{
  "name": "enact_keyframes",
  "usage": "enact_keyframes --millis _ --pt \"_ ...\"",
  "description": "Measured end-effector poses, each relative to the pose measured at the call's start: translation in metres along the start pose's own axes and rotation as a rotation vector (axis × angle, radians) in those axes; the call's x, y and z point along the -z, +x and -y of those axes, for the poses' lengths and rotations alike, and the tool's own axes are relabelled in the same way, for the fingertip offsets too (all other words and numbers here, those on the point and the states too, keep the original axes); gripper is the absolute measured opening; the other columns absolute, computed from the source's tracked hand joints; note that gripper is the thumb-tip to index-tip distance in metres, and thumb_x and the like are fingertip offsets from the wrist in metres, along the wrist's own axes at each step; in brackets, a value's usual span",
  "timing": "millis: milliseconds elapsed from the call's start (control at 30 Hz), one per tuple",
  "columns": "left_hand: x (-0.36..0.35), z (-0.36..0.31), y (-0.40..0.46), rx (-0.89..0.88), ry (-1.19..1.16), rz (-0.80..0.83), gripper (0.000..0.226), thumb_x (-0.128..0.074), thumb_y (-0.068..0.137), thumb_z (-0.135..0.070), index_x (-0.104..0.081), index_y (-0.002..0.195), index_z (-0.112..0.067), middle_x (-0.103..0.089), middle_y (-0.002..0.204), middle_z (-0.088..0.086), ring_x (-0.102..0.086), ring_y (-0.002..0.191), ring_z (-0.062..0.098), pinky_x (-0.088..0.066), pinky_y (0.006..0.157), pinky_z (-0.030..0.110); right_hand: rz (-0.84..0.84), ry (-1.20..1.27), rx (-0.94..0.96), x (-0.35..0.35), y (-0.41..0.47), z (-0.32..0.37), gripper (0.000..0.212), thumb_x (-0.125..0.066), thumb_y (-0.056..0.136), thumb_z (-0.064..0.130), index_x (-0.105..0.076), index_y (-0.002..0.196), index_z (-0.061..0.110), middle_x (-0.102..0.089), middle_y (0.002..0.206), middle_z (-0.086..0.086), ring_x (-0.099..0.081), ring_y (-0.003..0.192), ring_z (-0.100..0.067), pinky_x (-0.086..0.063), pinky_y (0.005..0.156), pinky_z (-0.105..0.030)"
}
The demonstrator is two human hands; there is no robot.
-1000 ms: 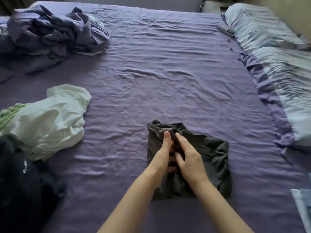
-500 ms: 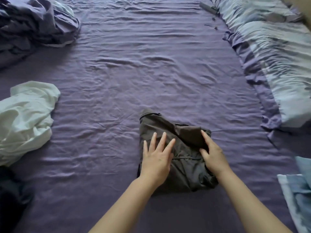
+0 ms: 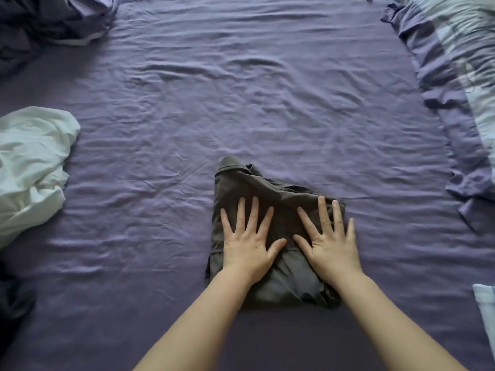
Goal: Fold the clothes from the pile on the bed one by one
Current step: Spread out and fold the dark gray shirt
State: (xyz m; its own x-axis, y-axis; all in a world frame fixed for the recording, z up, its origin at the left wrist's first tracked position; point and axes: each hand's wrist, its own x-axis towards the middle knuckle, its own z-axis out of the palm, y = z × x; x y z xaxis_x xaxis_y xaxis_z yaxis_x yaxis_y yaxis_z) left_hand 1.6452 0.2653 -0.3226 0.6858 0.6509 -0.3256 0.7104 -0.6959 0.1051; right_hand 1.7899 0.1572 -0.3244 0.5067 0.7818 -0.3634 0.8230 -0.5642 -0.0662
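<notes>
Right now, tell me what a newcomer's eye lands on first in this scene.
First, the left hand and right hand, fingers spread flat, pressing on a folded dark grey garment near the middle of the purple bed sheet. Next, the crumpled pale white garment at the left edge. A bunched purple heap lies in the far left corner.

A wrinkled purple sheet [image 3: 267, 103] covers the bed, a blue-and-white striped pillow [image 3: 460, 49] lying along its right edge in soft light.
</notes>
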Motion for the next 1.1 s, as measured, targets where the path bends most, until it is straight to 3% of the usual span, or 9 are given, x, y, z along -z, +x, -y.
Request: enact_keyframes --millis 67,200,267,367,467,567,733,933,1100 --pt "-0.005 0.001 0.005 -0.013 0.025 -0.003 0.077 -0.009 0.086 -0.071 -0.016 0.150 -0.031 -0.011 0.159 0.010 0.001 0.147 0.033 0.005 0.111 0.063 -0.028 0.002 -0.018 -0.004 0.004 0.000 0.066 0.003 0.088 0.067 -0.018 0.144 0.040 -0.005 0.157 -0.008 -0.013 0.141 -0.033 -0.027 0.103 -0.063" --pt "-0.002 0.002 0.009 -0.039 0.043 0.059 0.083 0.012 0.076 -0.072 0.011 0.149 -0.033 0.016 0.159 0.006 0.026 0.142 0.030 0.021 0.107 0.061 0.025 -0.006 0.019 -0.002 0.010 -0.003 0.069 0.016 0.069 0.072 0.027 0.132 0.047 0.047 0.138 0.004 0.027 0.140 -0.029 0.004 0.113 -0.056" --pt "0.004 0.004 0.005 -0.043 0.023 0.061 0.084 0.009 0.076 -0.070 0.001 0.151 -0.033 0.011 0.160 0.006 0.020 0.144 0.030 0.018 0.109 0.059 0.008 0.040 0.015 0.007 0.004 0.000 0.065 -0.003 0.081 0.071 0.018 0.137 0.047 0.041 0.143 0.003 0.026 0.141 -0.030 0.000 0.113 -0.054" --pt "0.019 0.013 -0.009 0.093 -0.060 -0.120 0.065 -0.022 0.089 -0.061 -0.022 0.149 -0.034 -0.005 0.160 0.010 0.004 0.146 0.031 0.009 0.113 0.057 -0.064 0.196 -0.116 0.020 -0.011 0.008 0.070 -0.046 0.091 0.053 -0.005 0.147 0.041 0.025 0.154 -0.009 0.014 0.143 -0.034 -0.014 0.113 -0.051" --pt "0.029 0.024 -0.022 0.397 -0.354 -0.024 0.066 -0.047 0.093 -0.049 -0.014 0.150 -0.039 0.004 0.159 0.012 0.000 0.145 0.032 -0.005 0.117 0.048 0.018 0.339 -0.274 0.033 -0.024 0.019 0.075 -0.052 0.091 0.045 -0.003 0.148 0.043 0.023 0.154 -0.017 -0.015 0.141 -0.038 -0.028 0.108 -0.045" --pt "0.041 0.032 -0.023 0.519 -0.630 0.036 0.067 -0.056 0.091 -0.039 -0.022 0.148 -0.037 -0.017 0.155 0.012 -0.022 0.138 0.033 -0.022 0.112 0.042 0.041 0.486 -0.345 0.040 -0.028 0.026 0.078 -0.057 0.092 0.033 -0.004 0.147 0.043 0.013 0.155 -0.018 -0.029 0.135 -0.039 -0.035 0.103 -0.040" --pt "0.056 0.030 -0.013 0.471 -0.778 -0.151 0.057 -0.061 0.088 -0.017 -0.042 0.142 -0.025 -0.056 0.128 0.013 -0.049 0.118 0.030 -0.035 0.105 0.036 -0.106 0.706 -0.260 0.044 -0.030 0.018 0.077 -0.062 0.088 0.009 -0.020 0.148 0.033 -0.009 0.152 -0.018 -0.021 0.141 -0.032 -0.026 0.111 -0.035" --pt "0.092 -0.011 0.010 0.331 -0.821 -0.237 0.056 -0.059 0.092 -0.015 -0.039 0.144 -0.023 -0.053 0.122 0.009 -0.046 0.116 0.024 -0.031 0.102 0.028 -0.242 0.591 -0.238 0.083 -0.011 -0.025 0.074 -0.063 0.087 0.009 -0.026 0.147 0.029 -0.010 0.154 -0.018 -0.022 0.141 -0.033 -0.028 0.111 -0.038" --pt "0.098 -0.059 0.034 0.189 -0.839 -0.079 0.065 -0.056 0.093 -0.016 -0.025 0.150 -0.023 -0.044 0.133 0.009 -0.037 0.126 0.024 -0.028 0.105 0.027 -0.183 0.429 -0.280 0.106 0.005 -0.087 0.072 -0.062 0.089 0.015 -0.024 0.148 0.029 -0.007 0.155 -0.016 -0.020 0.141 -0.033 -0.027 0.109 -0.039"
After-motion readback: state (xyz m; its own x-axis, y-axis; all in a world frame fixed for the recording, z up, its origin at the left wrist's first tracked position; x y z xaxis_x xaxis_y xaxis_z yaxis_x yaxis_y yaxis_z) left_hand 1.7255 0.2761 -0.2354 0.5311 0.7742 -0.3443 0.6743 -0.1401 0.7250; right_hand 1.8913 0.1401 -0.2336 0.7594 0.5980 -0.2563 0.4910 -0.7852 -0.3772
